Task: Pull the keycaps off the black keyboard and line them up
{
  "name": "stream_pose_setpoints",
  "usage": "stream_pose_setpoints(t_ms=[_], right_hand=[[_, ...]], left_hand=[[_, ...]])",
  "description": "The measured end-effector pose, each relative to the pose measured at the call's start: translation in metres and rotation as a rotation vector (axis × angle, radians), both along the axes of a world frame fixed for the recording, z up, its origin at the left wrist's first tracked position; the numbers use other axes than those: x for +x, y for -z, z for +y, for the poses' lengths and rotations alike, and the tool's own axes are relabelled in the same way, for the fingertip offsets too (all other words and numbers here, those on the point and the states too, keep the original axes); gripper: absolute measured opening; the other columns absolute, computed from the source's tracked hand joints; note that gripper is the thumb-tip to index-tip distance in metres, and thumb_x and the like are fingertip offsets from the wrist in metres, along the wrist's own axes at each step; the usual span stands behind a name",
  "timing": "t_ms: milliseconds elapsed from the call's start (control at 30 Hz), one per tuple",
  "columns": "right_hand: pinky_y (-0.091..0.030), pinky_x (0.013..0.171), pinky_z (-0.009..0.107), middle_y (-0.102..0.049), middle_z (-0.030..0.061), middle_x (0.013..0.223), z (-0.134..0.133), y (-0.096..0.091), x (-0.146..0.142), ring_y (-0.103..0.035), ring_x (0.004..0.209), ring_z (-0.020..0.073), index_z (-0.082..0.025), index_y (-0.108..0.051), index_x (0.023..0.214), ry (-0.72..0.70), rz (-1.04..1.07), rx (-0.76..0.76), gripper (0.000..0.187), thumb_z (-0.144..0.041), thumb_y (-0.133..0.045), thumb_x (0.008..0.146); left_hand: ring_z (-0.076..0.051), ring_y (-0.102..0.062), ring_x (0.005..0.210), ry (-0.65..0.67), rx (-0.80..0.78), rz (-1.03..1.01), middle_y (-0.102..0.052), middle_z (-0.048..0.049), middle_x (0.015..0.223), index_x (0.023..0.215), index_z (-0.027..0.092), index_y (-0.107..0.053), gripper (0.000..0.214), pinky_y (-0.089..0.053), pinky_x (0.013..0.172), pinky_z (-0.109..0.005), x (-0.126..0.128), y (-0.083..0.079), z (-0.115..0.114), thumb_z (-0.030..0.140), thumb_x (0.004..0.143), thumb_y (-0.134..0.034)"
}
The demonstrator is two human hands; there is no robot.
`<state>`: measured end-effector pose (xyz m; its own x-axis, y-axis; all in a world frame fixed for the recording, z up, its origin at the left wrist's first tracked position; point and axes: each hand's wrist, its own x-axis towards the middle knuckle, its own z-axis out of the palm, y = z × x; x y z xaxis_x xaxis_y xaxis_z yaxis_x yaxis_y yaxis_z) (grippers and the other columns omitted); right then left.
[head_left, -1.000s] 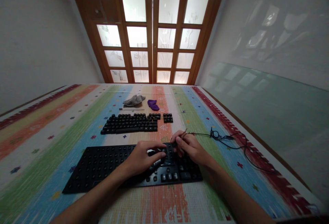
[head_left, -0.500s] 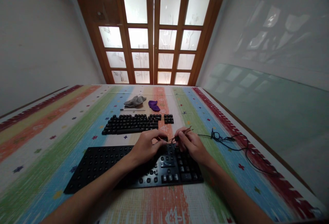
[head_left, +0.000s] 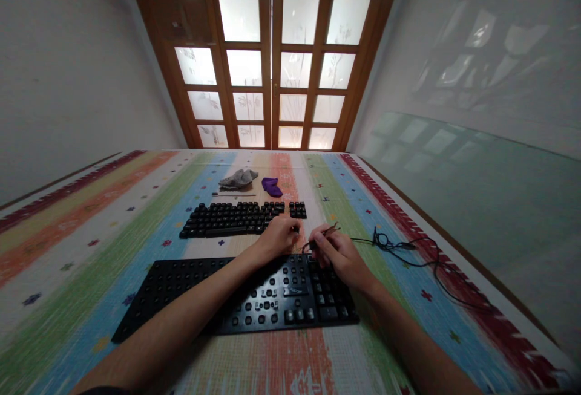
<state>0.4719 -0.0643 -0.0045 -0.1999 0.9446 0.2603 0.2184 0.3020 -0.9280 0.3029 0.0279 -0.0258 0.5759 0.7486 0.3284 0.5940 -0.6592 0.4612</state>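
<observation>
A black keyboard lies near me with most keycaps off; several remain at its right end. Beyond it, loose black keycaps are laid out in rows, with a small separate group to their right. My left hand reaches past the keyboard's far edge to the right end of those rows, fingers pinched on a small dark keycap. My right hand rests over the keyboard's top right corner, closed on a thin wire keycap puller.
The keyboard's black cable curls over the striped mat to the right. A grey cloth, a purple cloth and a thin stick lie beyond the keycaps. Wooden glazed doors stand behind; walls run along both sides.
My left hand has lifted off the keyboard and moved forward to the laid-out keycaps, pinching a keycap. My right hand has stayed near the top right corner with the puller.
</observation>
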Motion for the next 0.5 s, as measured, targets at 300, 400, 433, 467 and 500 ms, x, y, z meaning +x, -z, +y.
stream_pose_setpoints(t_ms=[300,400,433,467,500], right_hand=[[-0.039,0.047,0.023,-0.056,-0.0021,0.062,-0.001,0.0,0.0,-0.051,0.048,0.0102,-0.018,-0.057,0.082,-0.016,-0.017,0.009,0.042,-0.056,-0.047,0.097],[-0.038,0.047,0.023,-0.057,-0.0021,0.062,-0.001,-0.001,-0.001,-0.051,0.048,0.0102,-0.018,-0.057,0.082,-0.023,-0.022,0.009,0.043,-0.056,-0.046,0.097],[-0.038,0.047,0.023,-0.057,-0.0021,0.062,-0.001,-0.001,-0.001,-0.051,0.048,0.0102,-0.018,-0.057,0.083,-0.026,-0.022,0.007,0.043,-0.057,-0.046,0.097],[-0.039,0.047,0.023,-0.057,-0.0021,0.062,-0.001,-0.002,-0.001,-0.051,0.048,0.0102,-0.017,-0.057,0.083,-0.028,-0.022,0.004,0.043,-0.057,-0.046,0.097],[-0.039,0.047,0.023,-0.057,-0.0021,0.063,-0.001,-0.002,-0.001,-0.051,0.048,0.0102,-0.017,-0.057,0.084,-0.029,-0.023,0.001,0.043,-0.057,-0.046,0.097]], left_hand=[[-0.021,-0.061,0.084,0.04,0.031,0.081,-0.063,-0.0088,0.087,0.081,0.014,-0.071,0.014,-0.05,0.075,-0.029,0.011,0.012,0.004,0.007,0.079,-0.059],[-0.023,-0.059,0.09,0.024,0.039,0.093,-0.064,-0.0082,0.085,0.08,0.015,-0.068,0.014,-0.049,0.083,-0.033,0.012,0.011,0.007,0.004,0.076,-0.06],[-0.023,-0.059,0.091,0.012,0.041,0.093,-0.064,-0.008,0.084,0.078,0.016,-0.067,0.014,-0.049,0.085,-0.034,0.012,0.01,0.008,0.004,0.076,-0.06],[-0.024,-0.058,0.092,-0.003,0.043,0.091,-0.063,-0.0078,0.083,0.076,0.016,-0.065,0.014,-0.049,0.086,-0.035,0.012,0.009,0.009,0.004,0.077,-0.06],[-0.024,-0.058,0.092,-0.02,0.043,0.086,-0.063,-0.0077,0.083,0.075,0.017,-0.064,0.014,-0.049,0.086,-0.036,0.012,0.009,0.009,0.003,0.077,-0.06]])
